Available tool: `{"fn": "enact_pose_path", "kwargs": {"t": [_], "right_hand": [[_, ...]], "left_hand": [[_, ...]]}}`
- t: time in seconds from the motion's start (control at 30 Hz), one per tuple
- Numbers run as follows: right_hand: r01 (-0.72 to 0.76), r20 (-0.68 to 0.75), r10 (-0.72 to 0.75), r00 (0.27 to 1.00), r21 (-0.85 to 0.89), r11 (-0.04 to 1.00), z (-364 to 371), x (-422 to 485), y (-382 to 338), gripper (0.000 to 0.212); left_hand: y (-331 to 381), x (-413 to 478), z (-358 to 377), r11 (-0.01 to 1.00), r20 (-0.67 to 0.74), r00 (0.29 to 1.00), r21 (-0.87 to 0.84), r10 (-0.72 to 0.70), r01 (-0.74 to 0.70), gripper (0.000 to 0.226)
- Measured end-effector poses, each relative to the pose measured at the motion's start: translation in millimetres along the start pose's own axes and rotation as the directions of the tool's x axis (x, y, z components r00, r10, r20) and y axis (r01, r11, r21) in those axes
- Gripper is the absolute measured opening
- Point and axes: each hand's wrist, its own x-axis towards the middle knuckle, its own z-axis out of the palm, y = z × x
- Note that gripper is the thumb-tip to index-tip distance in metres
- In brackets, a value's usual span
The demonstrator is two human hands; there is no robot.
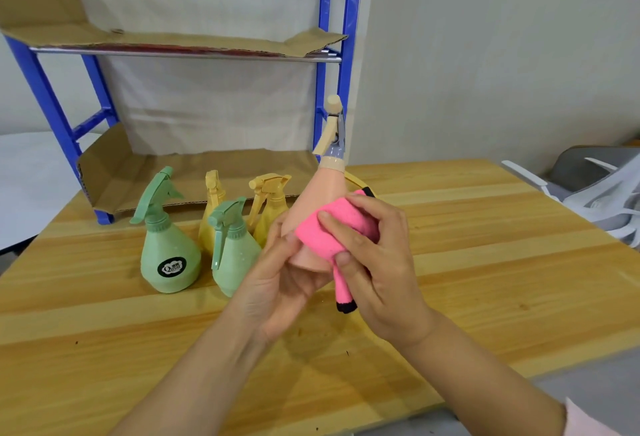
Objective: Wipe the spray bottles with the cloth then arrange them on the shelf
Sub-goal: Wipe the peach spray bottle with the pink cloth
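Bottle (323, 193) base behind left hand (280, 283), cloth (329, 231)

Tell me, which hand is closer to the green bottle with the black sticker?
Left. The left hand holds the peach bottle by its base, just right of that green bottle. The right hand presses the pink cloth on it, farther right.

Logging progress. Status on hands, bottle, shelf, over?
Left hand grips peach bottle at base. Right hand holds pink cloth against it. Two green bottles, two yellow bottles on table before shelf.
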Motion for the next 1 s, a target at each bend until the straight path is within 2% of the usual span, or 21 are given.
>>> {"fn": "enact_pose_path", "kwargs": {"t": [0.2, 0.3, 0.5, 0.7, 0.77, 0.9, 1.0], "right_hand": [[-0.275, 0.032, 0.274, 0.961, 0.18, 0.944, -3.8, 24.5, 0.8, 0.036], [-0.331, 0.013, 0.334, 0.942, 0.179, 0.927, -4.9, 36.6, -0.9, 0.037], [-0.244, 0.033, 0.242, 0.97, 0.091, 0.966, 0.1, 20.6, -7.4, 0.038], [0.018, 0.048, -0.017, 0.999, -0.015, 1.0, -2.3, 2.0, -8.1, 0.031], [0.013, -0.05, -0.013, 0.999, -0.01, 1.0, -7.0, 12.9, -0.4, 0.029], [-0.042, -0.306, 0.023, 0.952, -0.057, 0.997, -21.4, 51.1, 13.3, 0.029], [-0.06, -0.305, 0.038, 0.952, -0.063, 0.996, -19.9, 66.0, 21.6, 0.029]], "left_hand": [[-4.5, -3.3, -5.5, 0.998, 0.014, 1.0, 0.068, -0.004, 0.003, 0.102], [-9.7, -5.5, -5.7, 0.999, 0.013, 1.0, 0.034, -0.025, 0.025, 0.102], [-7.3, -2.5, -3.2, 1.0, -0.054, 0.999, 0.029, 0.007, -0.005, 0.102], [-6.1, -4.2, -8.6, 0.997, -0.052, 0.998, -0.074, -0.021, 0.017, 0.082], [-6.5, -3.8, -8.7, 0.998, -0.052, 0.998, -0.052, -0.032, 0.029, 0.072], [-7.4, -5.7, -5.8, 0.997, -0.068, 0.995, -0.031, -0.07, 0.068, 0.095], [-10.0, -8.2, -4.9, 0.995, -0.062, 0.994, -0.039, -0.092, 0.089, 0.098]]}}
